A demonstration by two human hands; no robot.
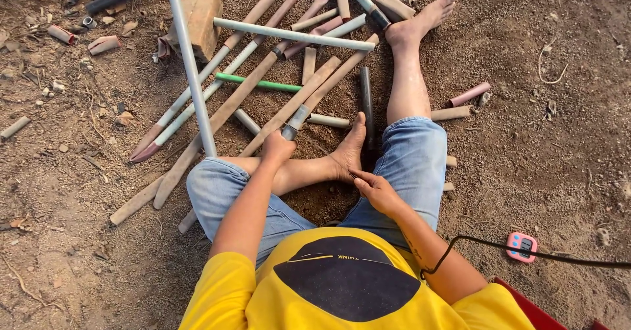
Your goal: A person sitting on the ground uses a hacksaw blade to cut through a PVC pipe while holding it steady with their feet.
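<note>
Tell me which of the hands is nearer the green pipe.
Left. The left hand grips a pipe end just below the green pipe; the right hand sits farther back beside the foot.

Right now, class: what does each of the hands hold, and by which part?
Left hand grips the near end of a pipe. Right hand pinches a small dark thing; which part cannot be told.

Bare dirt ground (pixel 539 146) strewn with pipe offcuts

A loose heap of grey and tan pipes (pixel 263 87) lies crisscrossed on the soil, with one green pipe (pixel 257 82) among them, a brick (pixel 200 21) just beside the heap, short pipe stubs (pixel 105 43) scattered near it, and a small pink device (pixel 521 246) well apart.
</note>
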